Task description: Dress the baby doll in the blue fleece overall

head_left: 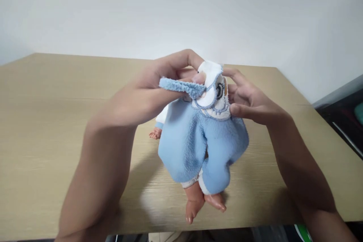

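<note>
A baby doll in blue fleece overalls is held up above a wooden table, bare feet pointing toward me. My left hand pinches a blue shoulder strap near the white bib. My right hand grips the bib's other side, thumb pressed on the white embroidered fabric. One small doll hand shows under my left wrist. The doll's head is hidden behind the clothing and my hands.
A plain white wall stands behind the table. A dark piece of furniture sits past the table's right edge, with a green object low at the near right corner.
</note>
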`<state>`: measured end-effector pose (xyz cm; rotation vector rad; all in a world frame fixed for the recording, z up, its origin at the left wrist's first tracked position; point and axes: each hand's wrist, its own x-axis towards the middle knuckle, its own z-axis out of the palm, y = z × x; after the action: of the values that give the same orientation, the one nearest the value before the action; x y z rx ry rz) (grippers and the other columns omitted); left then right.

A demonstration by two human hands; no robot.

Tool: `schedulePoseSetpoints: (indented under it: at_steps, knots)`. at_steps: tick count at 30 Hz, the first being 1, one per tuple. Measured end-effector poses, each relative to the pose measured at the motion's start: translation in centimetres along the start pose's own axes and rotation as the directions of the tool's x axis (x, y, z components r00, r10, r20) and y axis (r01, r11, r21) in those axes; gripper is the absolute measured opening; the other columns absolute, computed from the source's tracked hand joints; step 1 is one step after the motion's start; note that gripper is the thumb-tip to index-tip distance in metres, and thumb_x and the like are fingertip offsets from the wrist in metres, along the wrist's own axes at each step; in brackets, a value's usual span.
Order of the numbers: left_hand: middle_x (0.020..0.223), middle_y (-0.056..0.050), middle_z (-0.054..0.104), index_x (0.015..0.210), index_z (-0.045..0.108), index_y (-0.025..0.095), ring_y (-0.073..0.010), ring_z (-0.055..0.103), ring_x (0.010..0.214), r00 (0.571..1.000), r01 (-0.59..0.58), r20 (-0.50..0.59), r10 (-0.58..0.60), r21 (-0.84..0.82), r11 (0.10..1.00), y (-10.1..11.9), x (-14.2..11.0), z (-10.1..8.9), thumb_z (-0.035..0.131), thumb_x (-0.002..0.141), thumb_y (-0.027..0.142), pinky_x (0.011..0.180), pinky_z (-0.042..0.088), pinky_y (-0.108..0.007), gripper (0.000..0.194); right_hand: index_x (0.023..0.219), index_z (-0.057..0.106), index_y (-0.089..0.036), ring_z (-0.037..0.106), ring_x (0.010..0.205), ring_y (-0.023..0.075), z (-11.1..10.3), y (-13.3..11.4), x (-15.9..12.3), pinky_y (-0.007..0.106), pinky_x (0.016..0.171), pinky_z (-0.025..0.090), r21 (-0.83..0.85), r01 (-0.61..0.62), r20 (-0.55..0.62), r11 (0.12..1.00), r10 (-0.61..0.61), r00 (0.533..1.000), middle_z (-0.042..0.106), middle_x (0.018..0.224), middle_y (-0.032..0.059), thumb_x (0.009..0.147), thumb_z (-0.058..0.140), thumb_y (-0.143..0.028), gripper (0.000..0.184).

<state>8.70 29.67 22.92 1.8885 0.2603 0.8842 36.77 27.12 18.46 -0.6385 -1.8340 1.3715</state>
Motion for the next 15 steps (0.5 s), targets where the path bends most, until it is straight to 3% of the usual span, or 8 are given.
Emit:
schedulePoseSetpoints:
  at_steps: [4,6,8,10,12,15]
  knots:
    - [0.083,-0.001,0.067,0.102,0.073,0.017,-0.0113,0.061,0.069,0.992,0.116,-0.062,-0.113,0.047,0.992,0.4,-0.6,-0.4,0.07,0.113,0.026,0.056,0.05,-0.018,0.015,0.151,0.072,-0.021,0.076,0.136,0.0339,-0.6,0.3,-0.2,0.045,0.116,0.06,0.037,-0.01,0.149,0.999,0.004,0.989,0.081,0.135,0.0123,0.09,0.099,-0.053,0.074]
    - [0.081,0.0,0.068,0.105,0.075,0.016,-0.0107,0.062,0.066,0.99,0.137,-0.02,-0.137,-0.019,0.99,0.2,-0.8,-0.9,0.074,0.112,0.028,0.053,0.05,-0.016,0.014,0.135,0.08,-0.02,0.078,0.128,0.0336,-0.9,0.4,-0.4,0.042,0.108,0.063,0.023,0.017,0.177,1.0,-0.021,0.984,0.083,0.125,0.0097,0.086,0.101,-0.053,0.063]
    - [0.085,-0.001,0.073,0.115,0.076,0.015,-0.0126,0.07,0.07,0.991,0.121,0.066,-0.113,-0.123,0.985,-0.2,-0.8,-1.5,0.079,0.11,0.03,0.058,0.057,-0.018,0.016,0.126,0.082,-0.023,0.08,0.121,0.0327,-1.0,0.4,-0.8,0.04,0.101,0.066,0.019,0.067,0.114,0.998,-0.068,0.991,0.083,0.119,0.0066,0.083,0.101,-0.056,0.057]
    - [0.094,-0.003,0.079,0.125,0.075,0.014,-0.016,0.078,0.08,0.991,0.09,0.112,-0.071,-0.174,0.981,-0.5,-0.8,-2.2,0.082,0.108,0.028,0.068,0.065,-0.021,0.023,0.121,0.081,-0.027,0.08,0.117,0.0318,-0.7,0.1,-1.2,0.04,0.098,0.067,-0.003,0.103,-0.02,0.995,-0.103,0.994,0.082,0.114,0.0045,0.082,0.099,-0.06,0.053]
    - [0.102,-0.005,0.083,0.128,0.073,0.014,-0.018,0.08,0.087,0.993,0.056,0.108,-0.048,-0.072,0.996,-0.7,-0.7,-2.8,0.084,0.105,0.025,0.073,0.068,-0.023,0.027,0.116,0.078,-0.03,0.079,0.113,0.0316,-0.2,-0.5,-1.6,0.042,0.097,0.068,-0.045,0.111,-0.152,0.993,-0.117,0.981,0.08,0.111,0.0035,0.083,0.097,-0.063,0.05]
    - [0.107,-0.008,0.083,0.12,0.074,0.015,-0.0201,0.079,0.096,0.995,0.008,0.097,-0.032,0.239,0.971,-0.6,-0.5,-2.8,0.091,0.096,0.025,0.081,0.069,-0.025,0.031,0.11,0.073,-0.033,0.077,0.109,0.0307,0.7,-1.6,-1.7,0.042,0.097,0.067,-0.101,0.094,-0.281,0.99,-0.119,0.952,0.075,0.106,0.0021,0.083,0.097,-0.063,0.047]
